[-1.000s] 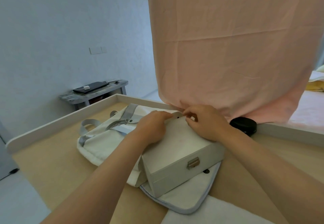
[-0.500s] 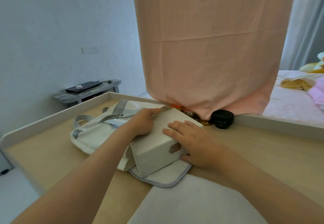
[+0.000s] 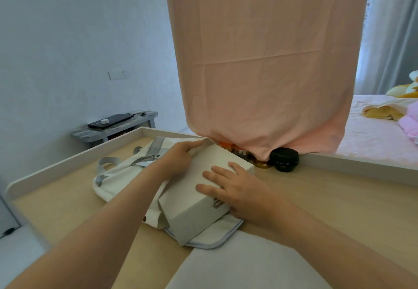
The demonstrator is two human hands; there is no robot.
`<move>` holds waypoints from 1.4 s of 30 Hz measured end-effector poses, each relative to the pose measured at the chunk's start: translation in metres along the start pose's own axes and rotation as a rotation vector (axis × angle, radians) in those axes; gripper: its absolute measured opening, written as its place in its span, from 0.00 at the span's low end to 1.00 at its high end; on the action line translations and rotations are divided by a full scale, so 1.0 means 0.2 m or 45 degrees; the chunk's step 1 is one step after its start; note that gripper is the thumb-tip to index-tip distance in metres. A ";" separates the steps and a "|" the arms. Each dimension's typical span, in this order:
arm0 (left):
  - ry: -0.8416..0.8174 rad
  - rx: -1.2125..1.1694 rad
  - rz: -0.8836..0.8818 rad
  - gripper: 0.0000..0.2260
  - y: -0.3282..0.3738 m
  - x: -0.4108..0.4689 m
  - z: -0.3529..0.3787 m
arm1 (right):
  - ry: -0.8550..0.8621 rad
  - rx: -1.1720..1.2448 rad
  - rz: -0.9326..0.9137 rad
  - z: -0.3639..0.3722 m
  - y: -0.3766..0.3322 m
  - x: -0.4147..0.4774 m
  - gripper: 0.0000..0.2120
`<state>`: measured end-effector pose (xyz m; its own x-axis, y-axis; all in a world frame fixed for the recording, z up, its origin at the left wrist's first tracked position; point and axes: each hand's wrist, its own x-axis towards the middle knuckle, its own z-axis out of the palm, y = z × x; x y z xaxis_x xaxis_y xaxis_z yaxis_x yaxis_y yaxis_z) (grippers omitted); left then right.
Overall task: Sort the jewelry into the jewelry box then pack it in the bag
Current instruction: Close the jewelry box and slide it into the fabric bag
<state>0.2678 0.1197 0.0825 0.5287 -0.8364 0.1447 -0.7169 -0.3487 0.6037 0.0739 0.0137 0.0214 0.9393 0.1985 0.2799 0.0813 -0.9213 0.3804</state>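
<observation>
While the closed white rectangular jewelry box [image 3: 199,182] is lying on top of the white canvas bag with grey straps [image 3: 117,175] on the pale wooden table [image 3: 328,198], the right hand [image 3: 237,189] is resting flat on the lid, fingers straight and spread, palm right by the small metal clasp [image 3: 217,203]. The left hand [image 3: 178,160] is gripping the bag's fabric edge at the box's far left corner, fingers curled over it. A round black jar [image 3: 284,160] is sitting just behind.
</observation>
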 end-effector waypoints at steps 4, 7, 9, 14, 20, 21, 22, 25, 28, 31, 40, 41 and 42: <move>-0.014 -0.020 0.022 0.29 -0.01 0.02 -0.02 | -0.036 0.046 -0.078 -0.01 0.02 0.04 0.49; -0.033 -0.064 0.060 0.31 -0.02 0.00 -0.05 | -0.085 0.073 -0.075 0.01 0.04 0.08 0.49; -0.050 -0.076 0.096 0.30 -0.02 -0.03 -0.08 | -0.096 0.087 -0.053 0.02 0.05 0.11 0.50; -0.127 -0.056 0.162 0.28 -0.07 -0.12 -0.11 | -0.065 0.128 0.009 0.07 0.03 0.21 0.48; -0.113 0.224 -0.082 0.19 -0.22 -0.24 -0.16 | 0.005 0.216 0.069 0.08 -0.04 0.26 0.46; -0.104 0.169 -0.092 0.14 -0.22 -0.25 -0.16 | 0.018 0.197 0.030 0.08 -0.06 0.27 0.46; -0.079 0.113 -0.084 0.11 -0.22 -0.26 -0.17 | 0.029 0.164 -0.007 0.09 -0.07 0.28 0.47; 0.014 -0.014 -0.080 0.10 -0.20 -0.28 -0.19 | 0.033 0.041 -0.069 0.10 -0.08 0.31 0.47; 0.059 -0.018 -0.092 0.14 -0.18 -0.28 -0.21 | 0.031 -0.018 -0.069 0.10 -0.10 0.33 0.46; 0.060 -0.027 -0.050 0.14 -0.17 -0.28 -0.23 | 0.051 -0.036 -0.060 0.09 -0.12 0.37 0.45; 0.115 -0.167 0.050 0.16 -0.19 -0.29 -0.30 | -0.002 0.046 0.001 0.15 -0.11 0.64 0.48; 0.120 -0.209 0.053 0.17 -0.18 -0.30 -0.31 | -0.012 0.060 0.014 0.17 -0.11 0.67 0.48; 0.136 -0.248 0.047 0.17 -0.18 -0.30 -0.32 | -0.022 0.069 0.021 0.19 -0.12 0.69 0.48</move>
<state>0.2912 0.2096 0.1019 0.5559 -0.7942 0.2453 -0.6411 -0.2217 0.7348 0.2130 0.0511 0.0176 0.9461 0.1782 0.2705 0.0837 -0.9411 0.3275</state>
